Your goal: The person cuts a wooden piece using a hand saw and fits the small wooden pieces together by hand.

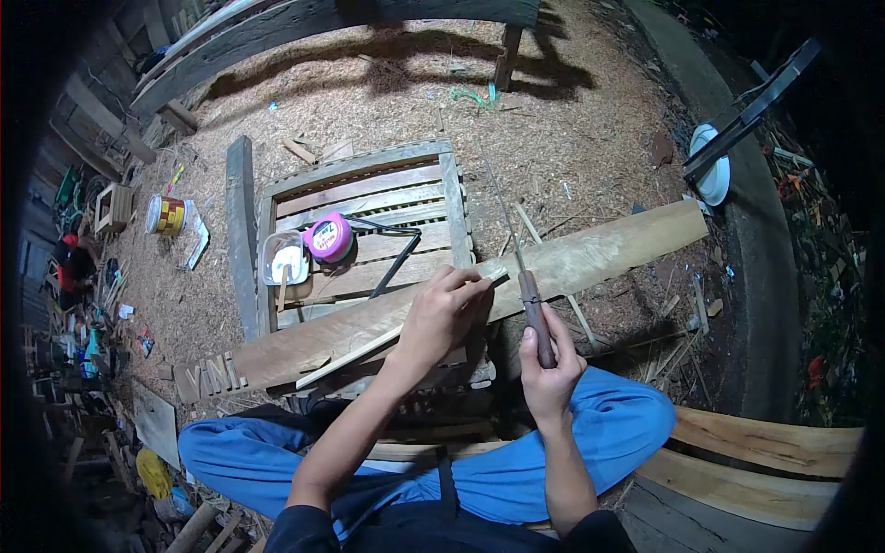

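Note:
My right hand (551, 369) is closed around the wooden handle of a long-bladed knife (537, 323). Its thin blade points away from me, seen nearly edge-on. My left hand (441, 313) presses down over a long wooden board (599, 258), fingers closed on a small dark wood strip (499, 277) whose end pokes out toward the knife. The board lies slantwise across a slatted wooden frame (452, 194), and raised wooden letters (215, 373) stand at its left end. A pale thin strip (350, 357) rests along its near edge, beside my left forearm.
On the slats sit a pink tape measure (329, 238), a plastic tub with white paste (287, 263) and a black angled tool (396, 264). A bench (350, 20) stands beyond; wood shavings cover the ground. A can (168, 216) lies at left; planks (765, 452) are at right.

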Available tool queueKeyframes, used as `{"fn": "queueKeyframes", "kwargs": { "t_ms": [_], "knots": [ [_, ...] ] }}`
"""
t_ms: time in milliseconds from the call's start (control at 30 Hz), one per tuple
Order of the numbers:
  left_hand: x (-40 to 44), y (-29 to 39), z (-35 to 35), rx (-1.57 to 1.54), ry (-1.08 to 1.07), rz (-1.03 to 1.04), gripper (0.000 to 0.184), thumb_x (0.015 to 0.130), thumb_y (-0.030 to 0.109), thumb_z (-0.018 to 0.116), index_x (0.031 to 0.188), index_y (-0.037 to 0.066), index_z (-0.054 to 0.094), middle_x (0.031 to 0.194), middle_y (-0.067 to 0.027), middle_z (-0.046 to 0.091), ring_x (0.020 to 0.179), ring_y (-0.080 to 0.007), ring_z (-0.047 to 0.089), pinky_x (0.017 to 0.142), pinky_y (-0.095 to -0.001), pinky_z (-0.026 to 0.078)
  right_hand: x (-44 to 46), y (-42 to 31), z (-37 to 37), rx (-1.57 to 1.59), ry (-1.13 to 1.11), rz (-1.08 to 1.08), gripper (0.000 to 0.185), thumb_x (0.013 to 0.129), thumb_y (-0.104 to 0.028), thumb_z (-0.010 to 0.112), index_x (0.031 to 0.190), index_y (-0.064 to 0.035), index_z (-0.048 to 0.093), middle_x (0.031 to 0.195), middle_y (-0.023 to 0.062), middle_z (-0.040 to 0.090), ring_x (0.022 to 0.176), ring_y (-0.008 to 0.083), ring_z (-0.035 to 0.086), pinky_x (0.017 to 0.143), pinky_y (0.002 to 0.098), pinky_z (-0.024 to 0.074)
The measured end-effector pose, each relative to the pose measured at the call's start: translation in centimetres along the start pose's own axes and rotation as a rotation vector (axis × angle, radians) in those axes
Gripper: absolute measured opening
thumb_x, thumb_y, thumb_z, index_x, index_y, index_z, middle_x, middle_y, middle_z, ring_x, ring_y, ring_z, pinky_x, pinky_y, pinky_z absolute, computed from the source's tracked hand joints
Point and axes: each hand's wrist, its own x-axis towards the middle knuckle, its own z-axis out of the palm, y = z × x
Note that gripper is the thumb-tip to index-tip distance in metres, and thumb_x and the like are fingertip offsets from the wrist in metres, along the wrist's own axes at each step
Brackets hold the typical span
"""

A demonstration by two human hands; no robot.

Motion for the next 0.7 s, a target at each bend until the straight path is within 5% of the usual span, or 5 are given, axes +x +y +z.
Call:
{"fn": "queueKeyframes", "kwargs": {
  "t_ms": [400, 700],
  "knots": [
    [1.2, -0.3, 0.1, -0.037, 0.029, -0.01, 0.023, 0.09, -0.002, 0.071, 0.112, 0.0, 0.073, 0.104, -0.0177, 0.07, 0.096, -0.0361, 0.069, 0.083, -0.0417, 0.056, 0.1, 0.1, 0.0, 0.019, 0.025, -0.029, 0.042, 0.095, -0.009, 0.073, 0.135, 0.0018, 0.064, 0.097, 0.0186, 0.077, 0.076, 0.0156, 0.075, 0.065, 0.0296, 0.0569],
    [1.0, 0.2, 0.5, -0.044, 0.082, -0.042, 0.021, 0.089, -0.001, 0.072, 0.11, 0.0, 0.073, 0.095, -0.0162, 0.067, 0.087, -0.0354, 0.067, 0.077, -0.0428, 0.053, -0.1, -0.1, -0.3, 0.027, -0.004, 0.042, 0.042, 0.096, -0.012, 0.072, 0.134, 0.0014, 0.064, 0.106, 0.0196, 0.076, 0.087, 0.0221, 0.078, 0.073, 0.034, 0.0595]
  ]
}}
